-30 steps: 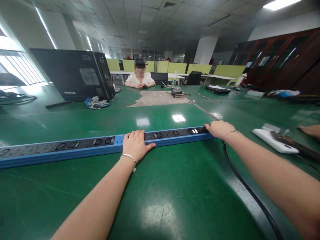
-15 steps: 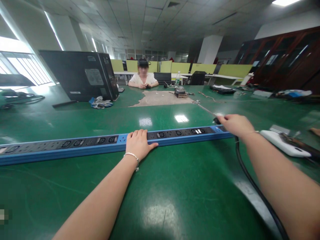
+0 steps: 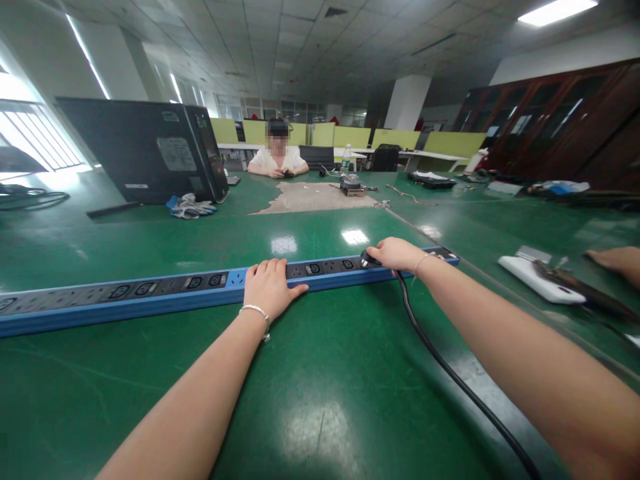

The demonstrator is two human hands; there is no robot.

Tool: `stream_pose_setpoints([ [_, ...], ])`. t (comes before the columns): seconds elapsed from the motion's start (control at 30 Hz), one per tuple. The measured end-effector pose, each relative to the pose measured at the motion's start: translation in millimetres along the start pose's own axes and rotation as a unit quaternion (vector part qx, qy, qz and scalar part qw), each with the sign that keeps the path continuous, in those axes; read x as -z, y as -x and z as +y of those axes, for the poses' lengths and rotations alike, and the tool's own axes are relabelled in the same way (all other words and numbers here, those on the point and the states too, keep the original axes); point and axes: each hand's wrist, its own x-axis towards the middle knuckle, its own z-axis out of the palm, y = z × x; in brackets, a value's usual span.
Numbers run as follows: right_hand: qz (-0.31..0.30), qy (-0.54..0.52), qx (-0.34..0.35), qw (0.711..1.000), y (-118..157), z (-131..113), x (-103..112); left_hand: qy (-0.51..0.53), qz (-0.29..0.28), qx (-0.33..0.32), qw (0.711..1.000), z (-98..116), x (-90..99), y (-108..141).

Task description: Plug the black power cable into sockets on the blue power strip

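Observation:
A long blue power strip (image 3: 150, 307) with black sockets lies across the green table from the left edge to right of centre. My left hand (image 3: 269, 287) is closed over its middle, fingers on the top and thumb along the near side. Pinched in my right hand (image 3: 397, 255) is a black power plug (image 3: 367, 259), its metal pins facing left, just above the sockets right of centre. I cannot tell if the pins touch the strip. The plug's black cable (image 3: 435, 353) hangs from my right hand and runs down to the lower right.
A black computer case (image 3: 145, 150) stands at the back left, with work gloves (image 3: 190, 207) beside it. A co-worker (image 3: 278, 160) sits across the table (image 3: 320, 373). At the right lie a white device (image 3: 540, 280) and another person's hand (image 3: 617, 261).
My right hand has carried the plug leftward from the strip's right end to above its sockets. The cable has followed. My left hand keeps its place on the strip; the view has shifted slightly.

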Motion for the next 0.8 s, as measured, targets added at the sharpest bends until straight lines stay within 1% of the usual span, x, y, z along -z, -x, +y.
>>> stream_pose_setpoints([
  [0.13,0.026,0.028,-0.034,0.999,-3.6,-7.0,0.2,0.004,-0.003,-0.001,1.0,0.1,1.2,0.1],
  [0.33,0.053,0.014,-0.057,0.997,-2.7,-16.2,-1.0,0.01,-0.004,-0.001,1.0,0.4,2.0,0.0],
  [0.47,0.056,-0.001,-0.079,0.995,-2.4,-23.0,1.6,0.011,-0.01,0.003,1.0,1.0,1.7,0.0],
  [0.6,0.053,0.004,-0.071,0.996,-6.4,-22.8,3.2,0.008,-0.014,0.005,1.0,1.3,1.8,0.3],
  [0.7,0.04,0.009,-0.065,0.997,-9.8,-16.6,2.0,0.008,-0.012,0.004,1.0,1.1,1.8,0.6],
  [0.8,0.025,0.017,-0.044,0.999,-10.1,-8.6,-0.3,0.012,-0.009,0.0,1.0,0.8,2.2,0.8],
])
